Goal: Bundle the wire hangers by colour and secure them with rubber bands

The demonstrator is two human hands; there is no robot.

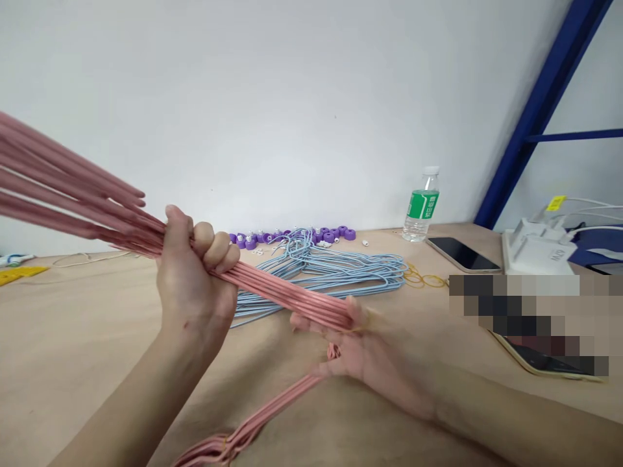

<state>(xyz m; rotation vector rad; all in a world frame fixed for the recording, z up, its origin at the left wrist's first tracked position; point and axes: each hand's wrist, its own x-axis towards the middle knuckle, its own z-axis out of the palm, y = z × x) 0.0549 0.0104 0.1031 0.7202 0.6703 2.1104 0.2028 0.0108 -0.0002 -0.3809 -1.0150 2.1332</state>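
- Head view: left hand (195, 279), fingers closed around the pink hanger bundle (282, 295), held above the desk (73, 337).
- Right hand (360, 353) is blurred at the bundle's end; its grip cannot be told.
- Blue hangers (341, 272) lie behind on the desk, water bottle (421, 204) farther back.

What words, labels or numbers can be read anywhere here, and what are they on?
On the water bottle: green label with white characters, too small to read.
On the white charger block: a grey marking, too blurred to read.
On the yellow tag on a cable: nothing legible.
On the pink hangers gripped in the left hand: no print.
So nothing can be quoted.
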